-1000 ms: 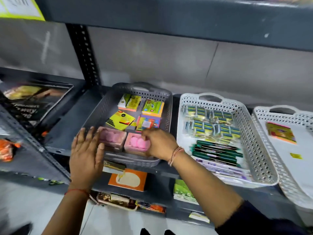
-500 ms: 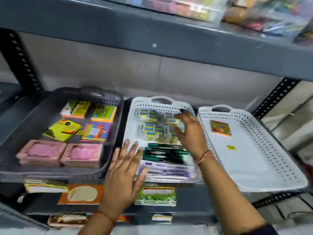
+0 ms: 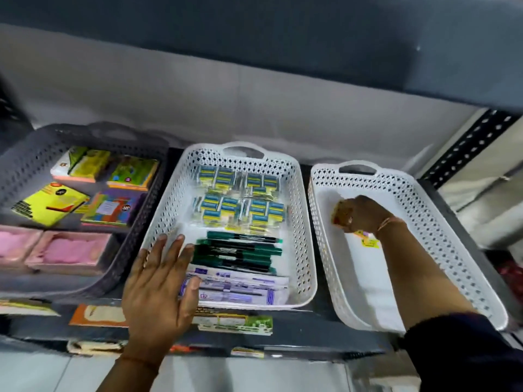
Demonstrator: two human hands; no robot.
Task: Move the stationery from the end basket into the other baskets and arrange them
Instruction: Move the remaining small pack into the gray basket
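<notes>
**Lifting the pad out of the end basket**

Nearest the front edge of the shelf (image 3: 283, 339), the left hand (image 3: 161, 284) lies flat with its fingers spread, its palm on the front left corner of the middle basket (image 3: 302, 222) and holding nothing. Its fingertips reach the green pens (image 3: 240, 253), which lie behind the flat packets (image 3: 237, 287) at that basket's front wall. Keeping it pressed there should stop the basket sliding.

Further back, at the right end of the shelf, the right hand (image 3: 359, 215) is down inside the end basket (image 3: 424, 210), fingers closed around a small colourful pad (image 3: 341, 212) near the basket's left wall. A yellow sticker (image 3: 369, 242) lies on the floor just beside the wrist; it looks like the only other piece left.

To do this well, lift the pad clear of the wall before swinging left. The grey basket (image 3: 36, 154), with 4 similar pads (image 3: 113, 190) across its back and 2 pink boxes (image 3: 70, 250) at the front, seems the fitting home. Lay it flat beside those pads, square with them.
</notes>
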